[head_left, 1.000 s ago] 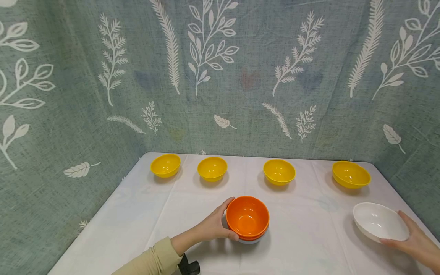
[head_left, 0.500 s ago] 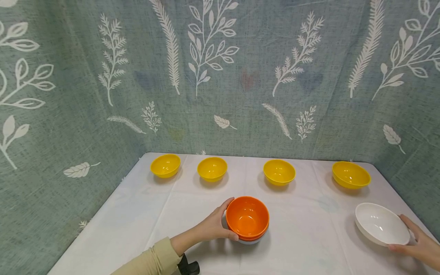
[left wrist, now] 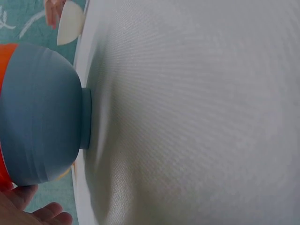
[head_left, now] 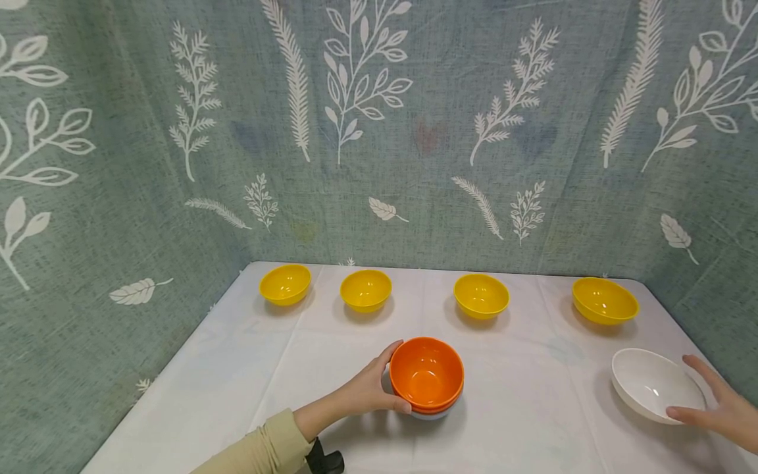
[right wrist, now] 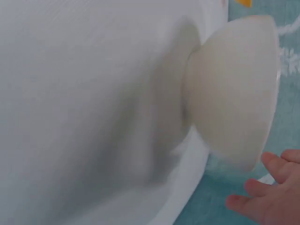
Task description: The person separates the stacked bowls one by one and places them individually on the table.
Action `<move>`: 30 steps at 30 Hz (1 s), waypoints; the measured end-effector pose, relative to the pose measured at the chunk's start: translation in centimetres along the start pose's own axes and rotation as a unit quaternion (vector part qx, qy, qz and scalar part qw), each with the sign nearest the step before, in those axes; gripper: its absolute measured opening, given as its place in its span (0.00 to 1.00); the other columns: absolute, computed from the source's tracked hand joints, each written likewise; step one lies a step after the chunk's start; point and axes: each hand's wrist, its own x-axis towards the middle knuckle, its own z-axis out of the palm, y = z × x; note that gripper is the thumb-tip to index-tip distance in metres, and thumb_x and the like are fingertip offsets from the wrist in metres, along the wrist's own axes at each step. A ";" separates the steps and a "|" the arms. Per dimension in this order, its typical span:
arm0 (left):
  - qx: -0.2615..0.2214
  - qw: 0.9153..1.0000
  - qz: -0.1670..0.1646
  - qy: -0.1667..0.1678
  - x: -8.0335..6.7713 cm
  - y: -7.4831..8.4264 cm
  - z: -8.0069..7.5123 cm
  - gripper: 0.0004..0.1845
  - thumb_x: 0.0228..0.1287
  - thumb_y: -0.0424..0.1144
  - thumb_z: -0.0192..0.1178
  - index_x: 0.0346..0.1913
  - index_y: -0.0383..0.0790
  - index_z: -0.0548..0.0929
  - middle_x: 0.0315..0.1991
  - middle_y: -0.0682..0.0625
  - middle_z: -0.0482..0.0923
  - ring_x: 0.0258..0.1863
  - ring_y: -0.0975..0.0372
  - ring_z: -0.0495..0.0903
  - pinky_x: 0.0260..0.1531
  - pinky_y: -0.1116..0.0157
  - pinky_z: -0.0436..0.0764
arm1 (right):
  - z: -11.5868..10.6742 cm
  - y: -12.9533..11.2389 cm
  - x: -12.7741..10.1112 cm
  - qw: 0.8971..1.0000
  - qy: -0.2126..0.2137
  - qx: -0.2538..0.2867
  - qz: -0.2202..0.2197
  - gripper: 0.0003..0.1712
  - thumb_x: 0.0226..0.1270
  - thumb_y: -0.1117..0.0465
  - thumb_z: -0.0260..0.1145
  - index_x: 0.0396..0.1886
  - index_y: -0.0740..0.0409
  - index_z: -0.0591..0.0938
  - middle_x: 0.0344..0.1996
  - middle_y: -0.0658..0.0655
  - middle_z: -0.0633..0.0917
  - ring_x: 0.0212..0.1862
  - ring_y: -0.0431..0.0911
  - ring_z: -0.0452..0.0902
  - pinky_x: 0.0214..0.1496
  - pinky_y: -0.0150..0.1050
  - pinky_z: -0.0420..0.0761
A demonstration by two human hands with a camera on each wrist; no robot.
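Note:
My left hand (head_left: 370,388) grips the side of a stack of bowls at the middle front of the table, thumb and fingers curled round it. An orange bowl (head_left: 426,374) tops the stack. In the left wrist view the bottom one is a grey-blue bowl (left wrist: 42,117), with my left hand (left wrist: 28,211) beside it. A white bowl (head_left: 657,385) stands on the table at the front right. My right hand (head_left: 713,408) is spread just beside it, holding nothing. In the right wrist view the white bowl (right wrist: 234,89) stands apart from my right hand (right wrist: 272,197).
Several yellow bowls stand in a row along the back of the table, from the leftmost yellow bowl (head_left: 285,284) to the rightmost yellow bowl (head_left: 605,301). A white cloth covers the table (head_left: 284,368). A green leaf-print curtain (head_left: 379,131) closes off the back and both sides.
My right hand lowered the tilted white bowl flat onto the table, then let go and opened its fingers away from it. The left hand and the stack have not moved.

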 end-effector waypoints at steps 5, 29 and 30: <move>-0.008 1.000 0.001 -0.004 -0.1 0.0 0.0 0.58 0.41 0.57 0.70 0.71 0.43 0.48 0.68 0.42 0.55 0.66 0.44 0.56 0.58 0.39 0.59 | 0.0 -2.7 -0.1 0.998 0.013 -0.003 -0.054 0.59 0.62 0.43 0.58 0.67 0.70 0.29 0.63 0.81 0.33 0.57 0.78 0.36 0.49 0.76 0.48; -0.058 0.997 0.035 -0.025 0.1 -0.5 -0.2 0.51 0.43 0.56 0.70 0.69 0.50 0.53 0.66 0.53 0.61 0.65 0.52 0.60 0.61 0.41 0.56 | 9.4 -15.9 1.0 0.946 -0.030 0.088 -0.311 0.49 0.55 0.59 0.68 0.71 0.57 0.50 0.69 0.66 0.54 0.67 0.68 0.45 0.56 0.73 0.50; -0.059 0.997 0.034 -0.026 0.1 -0.5 -0.3 0.51 0.43 0.56 0.70 0.69 0.50 0.53 0.66 0.53 0.61 0.64 0.52 0.60 0.61 0.41 0.56 | 9.6 -16.2 1.1 0.945 -0.035 0.090 -0.314 0.49 0.55 0.58 0.68 0.71 0.57 0.50 0.69 0.66 0.54 0.67 0.67 0.45 0.56 0.73 0.50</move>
